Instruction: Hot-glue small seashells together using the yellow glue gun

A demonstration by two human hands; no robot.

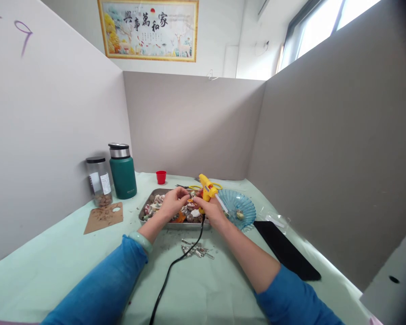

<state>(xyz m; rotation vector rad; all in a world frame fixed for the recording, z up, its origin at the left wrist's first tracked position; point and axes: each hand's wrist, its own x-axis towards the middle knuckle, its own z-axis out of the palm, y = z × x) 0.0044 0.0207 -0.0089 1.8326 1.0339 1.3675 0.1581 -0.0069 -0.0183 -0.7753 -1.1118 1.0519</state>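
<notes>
My right hand point(214, 211) is closed on a yellow hot glue gun point(208, 188), with a white glue stick point(222, 203) jutting from its back. A black cord point(181, 258) runs from the gun toward me. Close by, the fingers of my left hand point(173, 203) are pinched together; whatever they hold is too small to make out. Both hands are over a metal tray point(165, 226) of shells and small stones, partly covering it. Just right of my right hand lies a blue scalloped glass plate point(246, 205) with a small shell-like piece on it.
Several silvery metal clips point(196, 249) lie before the tray. Leftward are a green bottle point(123, 177), a lidded jar point(99, 183) and a brown board point(104, 217). Behind are a red cup point(161, 177) and yellow-handled scissors point(193, 187). A black slab point(286, 250) lies right. Partitions surround the table.
</notes>
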